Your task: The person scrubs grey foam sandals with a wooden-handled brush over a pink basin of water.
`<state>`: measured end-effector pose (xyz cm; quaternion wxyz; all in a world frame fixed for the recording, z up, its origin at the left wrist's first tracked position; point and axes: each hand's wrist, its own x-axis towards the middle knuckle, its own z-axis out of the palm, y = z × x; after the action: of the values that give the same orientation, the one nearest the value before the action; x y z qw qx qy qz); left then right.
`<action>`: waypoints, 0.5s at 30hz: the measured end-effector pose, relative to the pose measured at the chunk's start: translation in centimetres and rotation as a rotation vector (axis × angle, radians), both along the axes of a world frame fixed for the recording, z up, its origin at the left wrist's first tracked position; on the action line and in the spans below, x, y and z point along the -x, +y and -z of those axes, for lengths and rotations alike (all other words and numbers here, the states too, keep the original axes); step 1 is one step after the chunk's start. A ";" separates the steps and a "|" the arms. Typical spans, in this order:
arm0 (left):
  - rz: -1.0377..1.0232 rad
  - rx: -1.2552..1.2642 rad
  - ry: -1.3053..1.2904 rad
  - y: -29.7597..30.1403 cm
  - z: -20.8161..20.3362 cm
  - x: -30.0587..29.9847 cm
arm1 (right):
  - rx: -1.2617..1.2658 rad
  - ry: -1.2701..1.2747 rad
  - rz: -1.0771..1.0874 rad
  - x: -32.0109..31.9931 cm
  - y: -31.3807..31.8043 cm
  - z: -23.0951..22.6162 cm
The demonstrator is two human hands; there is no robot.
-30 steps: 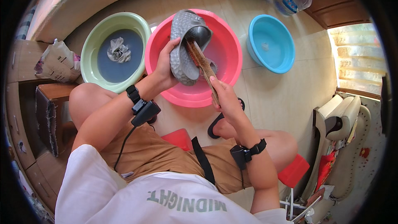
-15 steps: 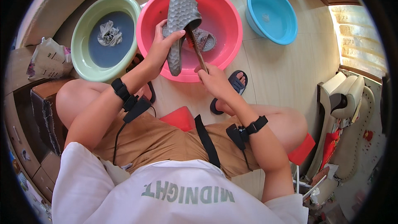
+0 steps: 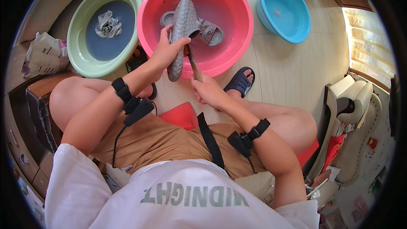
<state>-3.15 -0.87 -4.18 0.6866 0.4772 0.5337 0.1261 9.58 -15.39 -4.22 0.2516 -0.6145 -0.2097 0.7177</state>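
Note:
My left hand (image 3: 165,51) grips a grey dimpled slipper (image 3: 185,19), held tilted on its side above the near rim of a pink basin (image 3: 247,17). My right hand (image 3: 207,90) is closed round the handle of a scrub brush (image 3: 193,67). The brush's reddish bristles are at the slipper's opening, partly hidden by it. Behind, in the basin's cloudy water, lies more grey footwear (image 3: 213,35); the held slipper covers its middle, so I cannot tell whether it is one piece or two.
A pale green basin (image 3: 76,55) with dark water and a wet cloth (image 3: 108,25) stands at the left. To the right is a light blue basin (image 3: 261,13) holding water. My feet wear dark slides (image 3: 241,82). A cream sofa-like piece (image 3: 354,114) stands far right.
The slipper and both hands have come lower and nearer to me, and the slipper has turned more edge-on. The view has shifted slightly; my right foot sits differently. Both grips stay.

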 end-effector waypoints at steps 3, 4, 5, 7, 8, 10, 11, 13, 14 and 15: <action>0.095 -0.219 -0.012 0.0 2.5 0.4 | -0.011 0.106 0.037 0.0 0.6 0.5; 0.139 -0.263 0.027 0.3 2.8 0.4 | -0.019 0.112 0.055 0.1 0.7 0.6; 0.183 -0.308 0.067 0.5 3.0 0.5 | -0.026 0.118 0.074 0.2 0.8 0.7; 0.243 -0.386 0.087 0.7 2.4 0.3 | -0.031 0.111 0.127 0.1 1.3 0.4; 0.260 -0.419 0.065 0.5 2.1 0.1 | -0.028 0.097 0.164 0.0 1.6 0.3; 0.291 -0.465 0.022 -0.2 0.5 -0.3 | -0.079 0.025 0.238 -0.2 2.0 0.1; 0.303 -0.480 0.002 -0.7 -0.2 -0.4 | -0.134 -0.030 0.273 -0.5 2.6 0.3; 0.285 -0.494 -0.067 -1.3 -0.5 -0.7 | -0.219 -0.095 0.333 -0.8 3.2 0.9; 0.274 -0.499 -0.089 -1.4 -0.7 -0.9 | -0.255 -0.132 0.306 -0.9 3.4 1.1; 0.266 -0.505 -0.112 -1.4 -0.7 -1.1 | -0.292 -0.169 0.282 -1.3 3.6 1.3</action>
<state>-2.04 -2.24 -3.48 0.5849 0.6913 0.3793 0.1900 10.83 -11.80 -5.56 0.4175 -0.6527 -0.2437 0.5833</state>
